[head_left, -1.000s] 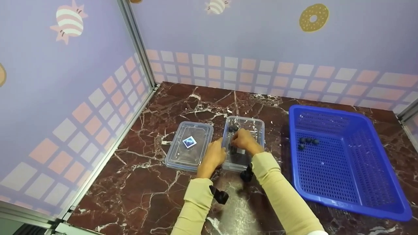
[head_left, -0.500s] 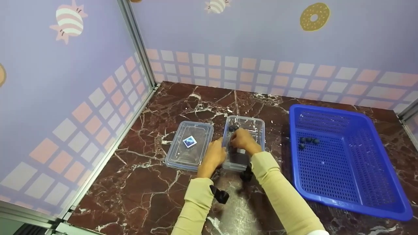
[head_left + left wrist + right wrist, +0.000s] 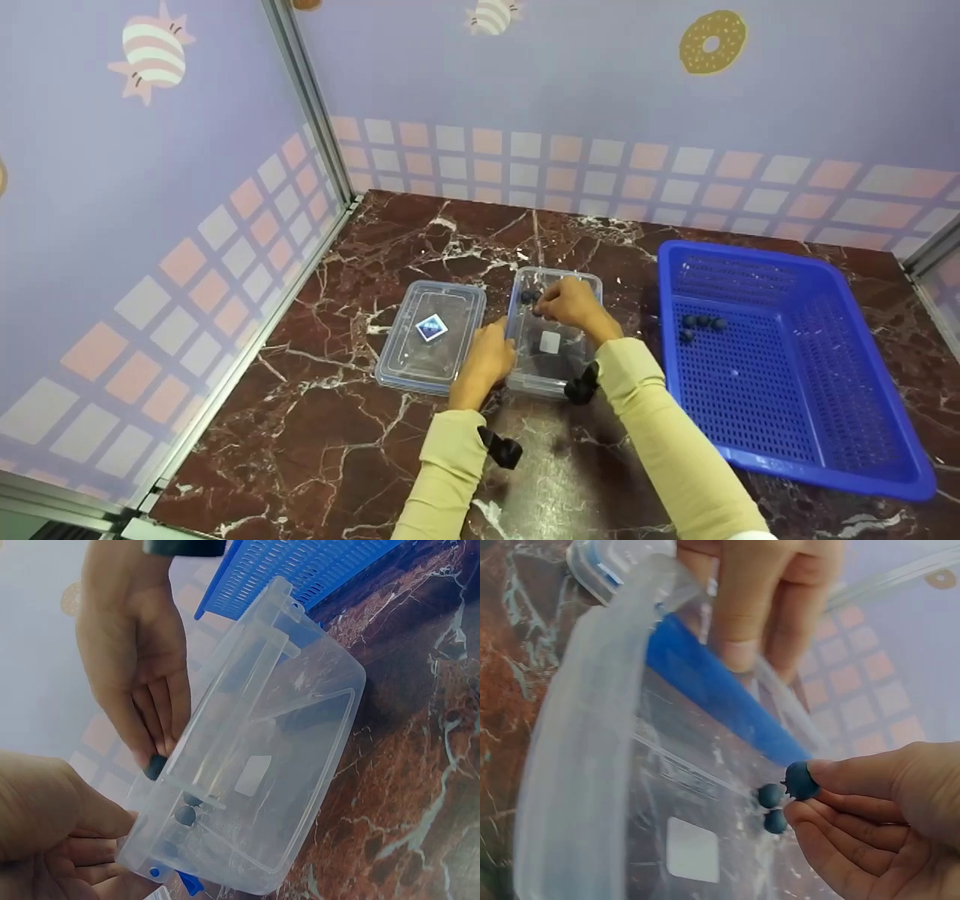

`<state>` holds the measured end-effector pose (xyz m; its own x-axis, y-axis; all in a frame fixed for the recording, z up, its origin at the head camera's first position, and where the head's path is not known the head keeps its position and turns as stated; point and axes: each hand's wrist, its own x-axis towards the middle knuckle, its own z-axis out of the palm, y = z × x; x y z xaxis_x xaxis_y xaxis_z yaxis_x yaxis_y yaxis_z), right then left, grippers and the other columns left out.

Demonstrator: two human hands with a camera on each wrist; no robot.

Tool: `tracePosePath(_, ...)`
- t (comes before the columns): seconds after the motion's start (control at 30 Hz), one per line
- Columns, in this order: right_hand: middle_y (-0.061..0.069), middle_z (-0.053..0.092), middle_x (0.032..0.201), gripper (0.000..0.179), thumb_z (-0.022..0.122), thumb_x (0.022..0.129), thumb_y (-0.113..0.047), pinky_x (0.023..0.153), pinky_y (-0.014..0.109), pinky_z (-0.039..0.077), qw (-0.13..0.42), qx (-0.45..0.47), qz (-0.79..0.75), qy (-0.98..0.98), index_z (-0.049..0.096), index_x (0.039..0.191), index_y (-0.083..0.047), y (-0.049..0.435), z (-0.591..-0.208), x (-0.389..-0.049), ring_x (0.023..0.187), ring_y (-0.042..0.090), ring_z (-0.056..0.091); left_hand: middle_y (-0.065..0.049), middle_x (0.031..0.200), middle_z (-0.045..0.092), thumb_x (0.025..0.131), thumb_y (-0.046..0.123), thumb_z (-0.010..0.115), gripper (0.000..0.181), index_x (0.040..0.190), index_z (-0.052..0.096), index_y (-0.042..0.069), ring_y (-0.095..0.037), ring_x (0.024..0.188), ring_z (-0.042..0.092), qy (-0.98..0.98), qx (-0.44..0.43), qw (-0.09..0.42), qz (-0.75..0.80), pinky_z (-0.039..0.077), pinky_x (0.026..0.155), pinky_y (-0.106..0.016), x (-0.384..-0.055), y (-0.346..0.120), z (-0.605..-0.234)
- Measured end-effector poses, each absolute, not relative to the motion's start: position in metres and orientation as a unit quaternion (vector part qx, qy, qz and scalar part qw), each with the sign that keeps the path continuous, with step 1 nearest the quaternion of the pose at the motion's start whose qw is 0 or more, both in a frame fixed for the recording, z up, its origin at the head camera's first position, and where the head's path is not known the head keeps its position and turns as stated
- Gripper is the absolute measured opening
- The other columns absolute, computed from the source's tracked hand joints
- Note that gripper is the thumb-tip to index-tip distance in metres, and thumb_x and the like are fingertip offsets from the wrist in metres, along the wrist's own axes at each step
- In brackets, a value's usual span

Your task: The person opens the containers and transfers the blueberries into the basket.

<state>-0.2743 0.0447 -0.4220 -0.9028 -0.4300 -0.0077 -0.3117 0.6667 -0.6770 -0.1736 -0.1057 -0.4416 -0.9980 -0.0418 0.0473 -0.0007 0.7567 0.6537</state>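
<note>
Open clear box [image 3: 555, 385] on desk [image 3: 322, 435]: two loose berries [image 3: 769, 796] toward its far left end, white square [image 3: 550, 343] on the bottom. Left hand [image 3: 489, 354] grips box's left wall; right hand [image 3: 574, 302] pinches one dark berry [image 3: 801, 781] over the box. Lidded box [image 3: 424, 364] with diamond label [image 3: 431, 328] just left. Blue basket [image 3: 750, 405], right: four berries [image 3: 703, 321]. Right wrist view shows pinched berry's little crown, mostly finger-covered in head view; only head view shows basket's berries.
</note>
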Motion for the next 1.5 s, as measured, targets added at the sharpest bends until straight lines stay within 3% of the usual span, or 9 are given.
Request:
tracePosePath(0.2, 0.01, 0.074, 0.077, 0.014, 0.069, 0.084, -0.016, 0.059, 0.022, 0.052, 0.083, -0.163, -0.351, 0.918, 0.077, 0.089, -0.005, 0.06, -0.404, -0.275, 0.063, 0.011, 0.066, -0.027, 0.115, 0.064, 0.089, 0.002, 0.057, 0.04, 0.128, 0.054, -0.007, -0.042, 0.113, 0.059, -0.933, 0.009, 0.037, -0.358, 0.046, 0.1, -0.048, -0.173, -0.106, -0.442)
tracePosePath(0.37, 0.011, 0.074, 0.084, 0.02, 0.068, 0.086, -0.018, 0.059, 0.018, 0.048, 0.072, -0.142, -0.343, 0.926, 0.075, 0.097, -0.003, 0.078, -0.391, -0.275, 0.063, 0.006, 0.061, -0.028, 0.115, 0.064, 0.089, 0.002, 0.057, 0.04, 0.128, 0.054, -0.007, -0.043, 0.113, 0.058, -0.933, 0.008, 0.037, -0.357, 0.045, 0.1, -0.048, -0.173, -0.105, -0.442)
tracePosePath(0.63, 0.017, 0.074, 0.089, 0.021, 0.068, 0.087, -0.016, 0.056, 0.016, 0.049, 0.056, -0.113, -0.384, 0.915, 0.074, 0.099, 0.0, 0.106, -0.379, -0.279, 0.06, 0.002, 0.06, -0.028, 0.114, 0.064, 0.089, 0.003, 0.057, 0.04, 0.128, 0.054, -0.007, -0.043, 0.112, 0.059, -0.932, 0.011, 0.042, -0.36, 0.046, 0.1, -0.048, -0.173, -0.105, -0.442)
tracePosePath(0.8, 0.006, 0.072, 0.078, 0.023, 0.067, 0.088, -0.017, 0.057, 0.017, 0.05, 0.048, -0.09, -0.402, 0.91, 0.073, 0.101, 0.001, 0.125, -0.372, -0.281, 0.058, -0.001, 0.059, -0.028, 0.116, 0.064, 0.089, 0.003, 0.057, 0.042, 0.129, 0.053, -0.007, -0.042, 0.114, 0.058, -0.932, 0.011, 0.039, -0.36, 0.045, 0.101, -0.047, -0.173, -0.105, -0.442)
tracePosePath(0.97, 0.007, 0.073, 0.082, 0.027, 0.066, 0.089, -0.018, 0.06, 0.016, 0.051, 0.055, -0.069, -0.423, 0.902, 0.07, 0.106, 0.003, 0.146, -0.366, -0.279, 0.061, 0.0, 0.061, -0.028, 0.12, 0.062, 0.09, 0.003, 0.056, 0.043, 0.132, 0.051, -0.008, -0.042, 0.117, 0.056, -0.932, 0.015, 0.031, -0.361, 0.043, 0.104, -0.046, -0.173, -0.105, -0.443)
tracePosePath(1.17, -0.002, 0.071, 0.076, 0.03, 0.066, 0.089, -0.021, 0.063, 0.019, 0.051, 0.039, -0.06, -0.403, 0.912, 0.071, 0.108, 0.001, 0.168, -0.359, -0.279, 0.064, 0.0, 0.061, -0.028, 0.114, 0.064, 0.089, 0.001, 0.057, 0.039, 0.127, 0.055, -0.008, -0.043, 0.113, 0.058, -0.929, 0.004, 0.044, -0.367, 0.045, 0.1, -0.048, -0.173, -0.107, -0.442)
tracePosePath(1.3, 0.001, 0.073, 0.086, 0.034, 0.067, 0.089, -0.024, 0.067, 0.02, 0.05, 0.036, -0.05, -0.395, 0.917, 0.069, 0.111, 0.001, 0.182, -0.354, -0.277, 0.068, 0.001, 0.063, -0.031, 0.117, 0.062, 0.088, 0.0, 0.057, 0.043, 0.129, 0.052, -0.011, -0.045, 0.114, 0.057, -0.929, 0.0, 0.05, -0.366, 0.045, 0.101, -0.048, -0.173, -0.106, -0.442)
tracePosePath(1.5, -0.011, 0.069, 0.075, 0.038, 0.067, 0.089, -0.027, 0.064, 0.016, 0.049, 0.04, -0.031, -0.409, 0.911, 0.068, 0.113, 0.003, 0.205, -0.353, -0.275, 0.064, -0.004, 0.06, -0.031, 0.119, 0.061, 0.088, 0.001, 0.057, 0.043, 0.129, 0.051, -0.011, -0.045, 0.116, 0.056, -0.928, 0.002, 0.045, -0.37, 0.044, 0.102, -0.048, -0.172, -0.105, -0.442)
